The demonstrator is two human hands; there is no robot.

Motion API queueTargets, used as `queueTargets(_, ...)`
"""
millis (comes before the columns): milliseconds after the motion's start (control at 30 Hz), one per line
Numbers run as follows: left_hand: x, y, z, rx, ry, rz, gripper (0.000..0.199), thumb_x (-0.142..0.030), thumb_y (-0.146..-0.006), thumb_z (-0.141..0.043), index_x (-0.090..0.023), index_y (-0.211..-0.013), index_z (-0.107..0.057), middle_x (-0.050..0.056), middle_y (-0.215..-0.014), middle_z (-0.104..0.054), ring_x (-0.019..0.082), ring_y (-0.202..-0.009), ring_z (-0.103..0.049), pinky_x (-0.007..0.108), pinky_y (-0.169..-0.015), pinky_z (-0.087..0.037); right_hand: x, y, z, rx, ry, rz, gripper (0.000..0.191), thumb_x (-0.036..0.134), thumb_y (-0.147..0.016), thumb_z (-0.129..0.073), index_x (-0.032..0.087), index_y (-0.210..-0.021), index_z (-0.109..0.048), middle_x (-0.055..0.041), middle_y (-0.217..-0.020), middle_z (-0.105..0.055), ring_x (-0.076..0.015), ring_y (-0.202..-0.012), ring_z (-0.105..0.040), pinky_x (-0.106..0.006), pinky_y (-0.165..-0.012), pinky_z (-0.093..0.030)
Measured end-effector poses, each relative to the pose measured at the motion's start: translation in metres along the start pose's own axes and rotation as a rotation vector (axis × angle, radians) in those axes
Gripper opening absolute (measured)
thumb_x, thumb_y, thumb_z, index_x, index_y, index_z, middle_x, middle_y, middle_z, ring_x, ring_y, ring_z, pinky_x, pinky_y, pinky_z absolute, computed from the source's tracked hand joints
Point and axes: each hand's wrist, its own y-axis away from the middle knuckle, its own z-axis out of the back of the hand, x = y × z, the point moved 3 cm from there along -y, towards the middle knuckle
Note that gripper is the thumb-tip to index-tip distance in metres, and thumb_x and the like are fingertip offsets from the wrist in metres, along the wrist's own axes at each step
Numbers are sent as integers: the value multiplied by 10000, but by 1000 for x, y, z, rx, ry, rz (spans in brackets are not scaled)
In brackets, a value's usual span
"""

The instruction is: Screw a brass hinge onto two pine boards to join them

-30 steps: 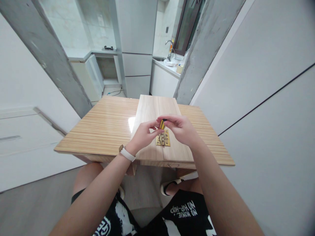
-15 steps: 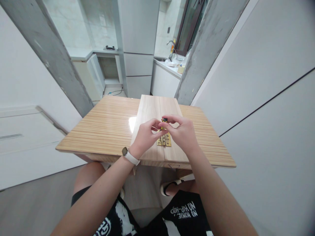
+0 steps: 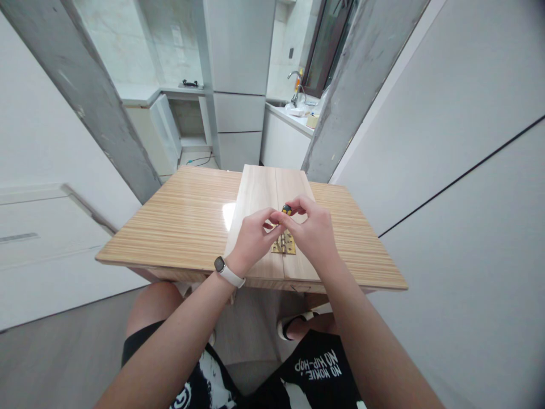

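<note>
Beyond the grip and well apart from it stands a tall pale cabinet [image 3: 242, 51], with a curved faucet [image 3: 293, 85] by the counter farther right. Under the grip spreads a wood-grained table [image 3: 183, 221], wide enough to reach out on both sides. On it, directly below the fingers, two pale boards, the left board [image 3: 255, 193] and the right board [image 3: 296, 184], lie flat side by side, their seam running away from the person. Over these boards the two hands come together: the right hand [image 3: 313, 230] has its thumb and fingers closed on a small piece, while the left hand [image 3: 253, 236] curls in from the other side, its fingertips at the right thumb; whether they clamp anything is hidden. Behind the left grip, a watch [image 3: 219, 264] with a white band circles the wrist. Just nearer the person than the fingertips, brass-coloured hinge hardware [image 3: 284, 244] lies across the seam, partly covered by the hands. Smallest is the black-and-yellow piece [image 3: 286, 210], showing at the right fingertips, above the boards.
</note>
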Motion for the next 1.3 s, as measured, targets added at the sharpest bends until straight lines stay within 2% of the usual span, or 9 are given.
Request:
queueTargets(100,3,-2,3,7,0,-15,126,-334,-968,-721,-210,-990,-725,24,-928,-755,165,-832,-692,305,-770,-593,-5,-5,4,137,-79,7,156,368,-918,-736,256,-1026,-757,-36,-994,-796,-228,-900,-731,-395,-850,-570)
queueTargets(200,6,-3,4,13,16,-23,127,-333,-957,-744,-213,-995,-732,24,-934,-751,170,-846,-684,309,-769,-575,-10,-9,6,247,-185,-13,262,315,-968,-649,261,-1196,-765,-65,-1191,-802,-246,-1044,-754,-435,-941,-583)
queueTargets(300,9,-3,3,28,36,-31,132,-324,-949,-755,-213,-1020,-743,31,-960,-755,172,-854,-678,324,-798,-570,-11,-11,7,285,-225,-3,262,286,-976,-624,263,-1181,-784,-58,-1189,-810,-252,-1115,-747,-441,-981,-578)
queueTargets(467,12,-3,6,65,70,-2,158,-332,-946,-760,-220,-1058,-762,39,-988,-778,183,-864,-697,343,-839,-580,-6,-9,5,189,-156,20,164,273,-932,-682,252,-1046,-798,-41,-1002,-825,-231,-907,-754,-399,-854,-593)
queueTargets(600,11,-3,8,95,86,10,167,-295,-958,-743,-229,-1110,-767,38,-1050,-794,176,-884,-724,338,-863,-592,-3,-6,2,117,-95,32,107,272,-925,-708,250,-1006,-775,-25,-943,-804,-216,-874,-736,-375,-841,-568)
queueTargets(833,2,1,5,-21,21,-11,222,-346,-906,-805,-200,-1056,-734,52,-995,-770,180,-886,-713,322,-816,-609,-1,-3,-2,13,-19,34,133,329,-899,-767,234,-862,-681,7,-789,-708,-183,-750,-658,-324,-719,-497)
queueTargets(1100,-6,1,-3,-92,-39,9,64,-186,-896,-753,-199,-933,-703,16,-893,-760,163,-793,-707,288,-747,-598,4,9,-10,-110,104,17,212,314,-916,-737,232,-811,-573,13,-784,-642,-173,-737,-608,-317,-692,-436)
queueTargets(1200,-6,0,-2,-65,-61,-8,57,-168,-894,-749,-196,-928,-712,14,-874,-757,166,-800,-697,295,-769,-578,5,9,-9,-112,120,8,236,328,-907,-754,232,-798,-567,11,-778,-645,-177,-741,-614,-321,-698,-446)
queueTargets(1300,-4,0,1,-58,-65,-20,49,-198,-910,-750,-194,-950,-722,14,-872,-748,168,-815,-687,300,-786,-558,4,3,-3,-13,67,30,187,351,-895,-780,226,-871,-642,-8,-837,-699,-192,-795,-653,-335,-745,-498)
